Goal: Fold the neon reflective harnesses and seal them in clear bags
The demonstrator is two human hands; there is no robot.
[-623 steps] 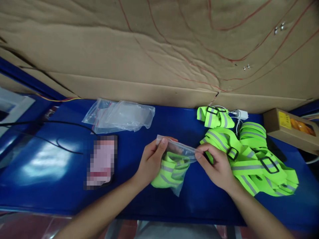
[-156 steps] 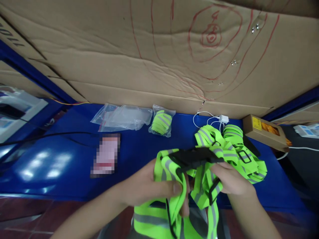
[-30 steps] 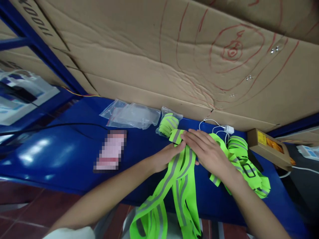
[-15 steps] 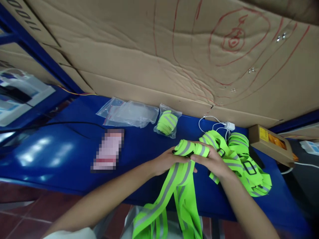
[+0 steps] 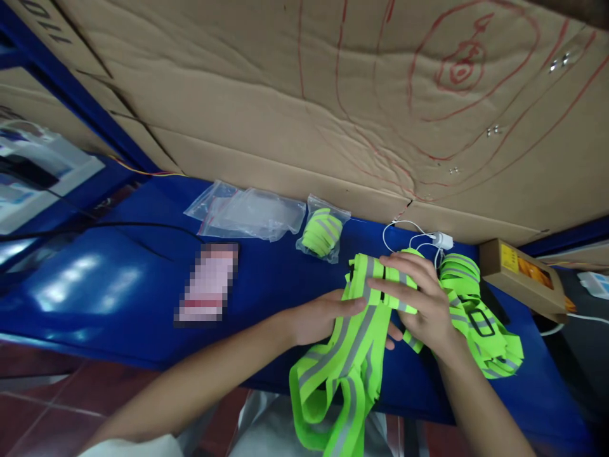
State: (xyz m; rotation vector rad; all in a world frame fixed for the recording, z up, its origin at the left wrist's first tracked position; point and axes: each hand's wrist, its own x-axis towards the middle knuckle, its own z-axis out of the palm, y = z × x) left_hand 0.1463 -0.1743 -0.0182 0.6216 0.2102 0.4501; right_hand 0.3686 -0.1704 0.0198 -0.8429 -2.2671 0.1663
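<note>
The left grip (image 5: 316,316), a bare hand, pinches a neon-green webbing strap with a grey reflective stripe (image 5: 356,339), thumb on top and fingertips beneath; the right grip (image 5: 428,304) lays its fingers, slightly fanned, across the folded head of the same strap and seems to clasp it, though its thumb is hard to make out. The strap thus sits at three o'clock from the left grip and nine from the right, both touching it. Its folded head runs crosswise, its long axis nine to three, while the loose loops hang towards half past six, over the near edge of the glossy blue surface (image 5: 266,279). Farther out, a clear plastic bag holding a coiled green strap (image 5: 322,233) lies at about eleven, flat clear zip bags (image 5: 257,216) at ten, and a loose heap of green straps with black buckles (image 5: 497,336) towards four, nearer the right grip.
</note>
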